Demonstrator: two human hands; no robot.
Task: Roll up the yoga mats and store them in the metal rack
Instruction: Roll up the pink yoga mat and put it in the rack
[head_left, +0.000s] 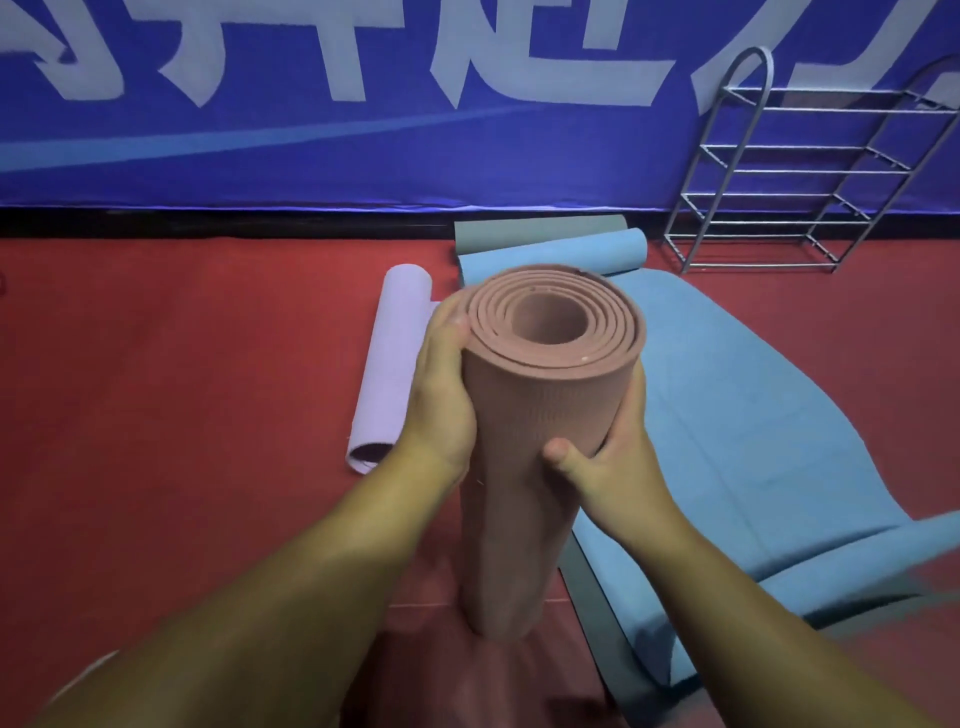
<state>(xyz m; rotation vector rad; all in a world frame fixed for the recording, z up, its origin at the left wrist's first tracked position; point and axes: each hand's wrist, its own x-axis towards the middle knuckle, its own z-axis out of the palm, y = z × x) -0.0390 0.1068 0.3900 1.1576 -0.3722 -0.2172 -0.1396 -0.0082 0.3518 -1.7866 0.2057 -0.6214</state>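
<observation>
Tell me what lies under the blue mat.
A grey mat shows under the blue mat, along its left edge and far end. How far it reaches beneath is covered.

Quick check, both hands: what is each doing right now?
Left hand: grips the upright pink rolled mat on its left side.
Right hand: grips the same mat, thumb in front.

Both hands gripping upright rolled pink mat (540, 415), metal rack (810, 171) beyond
</observation>
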